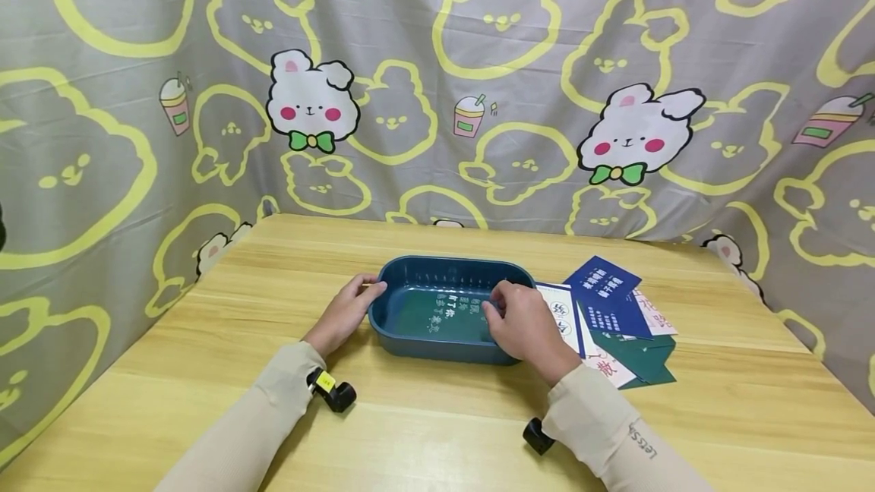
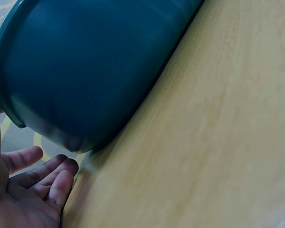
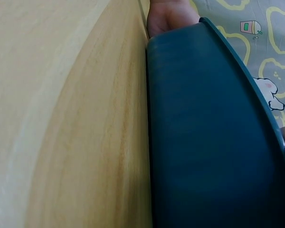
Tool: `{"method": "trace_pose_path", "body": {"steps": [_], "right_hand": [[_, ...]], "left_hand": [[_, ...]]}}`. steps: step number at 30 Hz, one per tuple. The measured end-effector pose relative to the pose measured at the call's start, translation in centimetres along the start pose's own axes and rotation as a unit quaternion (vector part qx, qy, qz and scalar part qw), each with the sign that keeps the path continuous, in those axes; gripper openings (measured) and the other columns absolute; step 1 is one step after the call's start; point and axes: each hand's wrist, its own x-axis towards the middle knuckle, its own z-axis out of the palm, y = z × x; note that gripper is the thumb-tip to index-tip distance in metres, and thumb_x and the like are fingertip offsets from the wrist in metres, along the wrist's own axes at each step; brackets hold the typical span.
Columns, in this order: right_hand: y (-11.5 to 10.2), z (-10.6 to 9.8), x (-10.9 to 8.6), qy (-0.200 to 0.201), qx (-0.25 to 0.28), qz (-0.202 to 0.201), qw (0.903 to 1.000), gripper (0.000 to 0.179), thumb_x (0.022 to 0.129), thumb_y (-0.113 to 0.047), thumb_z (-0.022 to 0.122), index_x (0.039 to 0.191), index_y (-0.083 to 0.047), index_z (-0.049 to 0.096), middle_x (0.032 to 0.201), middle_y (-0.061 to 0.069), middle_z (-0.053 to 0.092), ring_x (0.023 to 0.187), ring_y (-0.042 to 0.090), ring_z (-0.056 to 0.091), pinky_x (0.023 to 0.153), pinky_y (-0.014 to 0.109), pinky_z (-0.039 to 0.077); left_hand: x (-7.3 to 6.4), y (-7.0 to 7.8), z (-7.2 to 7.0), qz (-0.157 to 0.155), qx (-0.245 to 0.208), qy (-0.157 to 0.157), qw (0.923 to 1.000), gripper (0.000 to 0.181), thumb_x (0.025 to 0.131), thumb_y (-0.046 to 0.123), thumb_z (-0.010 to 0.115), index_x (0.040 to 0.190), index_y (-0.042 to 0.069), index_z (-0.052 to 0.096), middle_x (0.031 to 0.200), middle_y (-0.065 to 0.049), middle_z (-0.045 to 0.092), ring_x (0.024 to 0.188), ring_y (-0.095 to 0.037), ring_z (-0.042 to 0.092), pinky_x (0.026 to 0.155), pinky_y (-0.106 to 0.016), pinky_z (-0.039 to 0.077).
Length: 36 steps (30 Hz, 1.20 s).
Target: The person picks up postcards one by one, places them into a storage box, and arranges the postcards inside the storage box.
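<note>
A dark teal oblong basin (image 1: pixel 444 351) stands on the wooden table, and a green card (image 1: pixel 417 313) with white writing lies flat on its floor. My left hand (image 1: pixel 345 311) is at the basin's left end, its thumb on the rim. In the left wrist view the loosely bent fingers (image 2: pixel 61 187) are beside the basin's outer wall. Over the right end reaches my right hand (image 1: pixel 529 325), fingers bent down inside the basin above the card's right part. Its fingertips are partly hidden, and I cannot tell whether they pinch the card.
Right of the basin lies a loose pile of cards: blue ones (image 1: pixel 608 298) with white writing, a green one (image 1: pixel 659 370) and pale ones (image 1: pixel 615 370) with red characters. A grey patterned curtain (image 1: pixel 410 36) hangs behind the wooden table (image 1: pixel 437 431).
</note>
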Motion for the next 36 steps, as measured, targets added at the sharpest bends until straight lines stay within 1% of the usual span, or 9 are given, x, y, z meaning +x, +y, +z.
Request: {"method": "trace_pose_path", "body": {"steps": [7, 12, 16, 19, 23, 27, 30, 33, 36], "right_hand": [[0.2, 0.0, 0.1, -0.013, 0.005, 0.006, 0.9999, 0.015, 0.092, -0.020, 0.066, 0.092, -0.005, 0.065, 0.075, 0.000, 0.059, 0.064, 0.014, 0.053, 0.061, 0.031, 0.048], [0.7, -0.1, 0.0, -0.007, 0.011, 0.002, 0.9999, 0.014, 0.091, -0.019, 0.067, 0.091, -0.006, 0.065, 0.073, -0.001, 0.058, 0.062, 0.013, 0.052, 0.059, 0.030, 0.047], [0.7, -0.4, 0.1, 0.001, 0.044, -0.004, 0.9990, 0.012, 0.091, -0.018, 0.068, 0.090, -0.006, 0.065, 0.071, -0.003, 0.058, 0.062, 0.012, 0.053, 0.059, 0.030, 0.047], [0.7, -0.8, 0.3, 0.011, 0.089, 0.003, 0.9959, 0.011, 0.090, -0.017, 0.068, 0.088, -0.007, 0.065, 0.072, -0.003, 0.059, 0.063, 0.012, 0.054, 0.061, 0.030, 0.048], [0.8, -1.7, 0.7, 0.038, 0.139, 0.026, 0.9893, 0.011, 0.091, -0.017, 0.068, 0.087, -0.007, 0.065, 0.073, -0.001, 0.060, 0.065, 0.014, 0.056, 0.062, 0.032, 0.048], [1.8, -2.6, 1.2, 0.077, 0.158, 0.044, 0.9834, 0.011, 0.091, -0.015, 0.067, 0.089, -0.005, 0.065, 0.074, 0.003, 0.064, 0.065, 0.016, 0.060, 0.062, 0.032, 0.049], [3.1, -3.1, 1.6, 0.097, 0.166, 0.074, 0.9785, 0.012, 0.092, -0.015, 0.065, 0.093, -0.003, 0.064, 0.076, 0.006, 0.066, 0.064, 0.017, 0.063, 0.060, 0.031, 0.049], [4.8, -3.5, 1.9, 0.097, 0.169, 0.119, 0.9735, 0.017, 0.092, -0.016, 0.062, 0.101, -0.001, 0.063, 0.080, 0.011, 0.068, 0.065, 0.020, 0.066, 0.057, 0.031, 0.049], [6.6, -3.8, 2.0, 0.065, 0.148, 0.166, 0.9729, 0.028, 0.093, -0.018, 0.059, 0.112, 0.002, 0.061, 0.088, 0.014, 0.066, 0.075, 0.024, 0.065, 0.062, 0.034, 0.049]], "left_hand": [[0.0, 0.1, 0.2, 0.002, 0.001, 0.000, 1.0000, 0.050, 0.101, 0.043, 0.046, 0.133, 0.004, 0.047, 0.131, -0.017, 0.051, 0.118, -0.031, 0.050, 0.101, -0.047, 0.039], [0.1, 0.1, 0.4, 0.009, 0.004, -0.006, 0.9999, 0.049, 0.102, 0.043, 0.046, 0.132, 0.004, 0.049, 0.131, -0.017, 0.051, 0.118, -0.031, 0.050, 0.100, -0.047, 0.039], [0.1, 0.0, 0.3, 0.012, 0.004, -0.008, 0.9999, 0.047, 0.102, 0.041, 0.046, 0.131, 0.004, 0.050, 0.132, -0.017, 0.051, 0.119, -0.031, 0.049, 0.100, -0.048, 0.039], [0.0, 0.0, 0.0, 0.010, 0.006, -0.008, 0.9999, 0.047, 0.102, 0.040, 0.046, 0.133, 0.004, 0.050, 0.135, -0.018, 0.049, 0.123, -0.032, 0.047, 0.102, -0.049, 0.038], [0.0, 0.0, -0.2, 0.008, 0.008, -0.013, 0.9998, 0.050, 0.102, 0.041, 0.045, 0.135, 0.003, 0.047, 0.139, -0.019, 0.046, 0.127, -0.034, 0.044, 0.103, -0.050, 0.036], [0.0, -0.1, -0.2, 0.008, 0.010, -0.017, 0.9998, 0.053, 0.102, 0.043, 0.044, 0.136, 0.002, 0.047, 0.140, -0.019, 0.046, 0.128, -0.034, 0.044, 0.104, -0.051, 0.035], [0.0, -0.1, -0.2, 0.007, 0.010, -0.018, 0.9998, 0.053, 0.102, 0.044, 0.044, 0.136, 0.002, 0.047, 0.140, -0.019, 0.046, 0.128, -0.034, 0.043, 0.104, -0.051, 0.035], [-0.1, 0.0, -0.3, 0.007, 0.011, -0.018, 0.9998, 0.054, 0.102, 0.044, 0.044, 0.136, 0.002, 0.047, 0.139, -0.019, 0.046, 0.127, -0.034, 0.044, 0.104, -0.051, 0.035], [0.0, 0.1, -0.3, 0.005, 0.009, -0.018, 0.9998, 0.054, 0.102, 0.044, 0.044, 0.135, 0.002, 0.047, 0.138, -0.018, 0.047, 0.126, -0.033, 0.045, 0.104, -0.050, 0.035]]}}
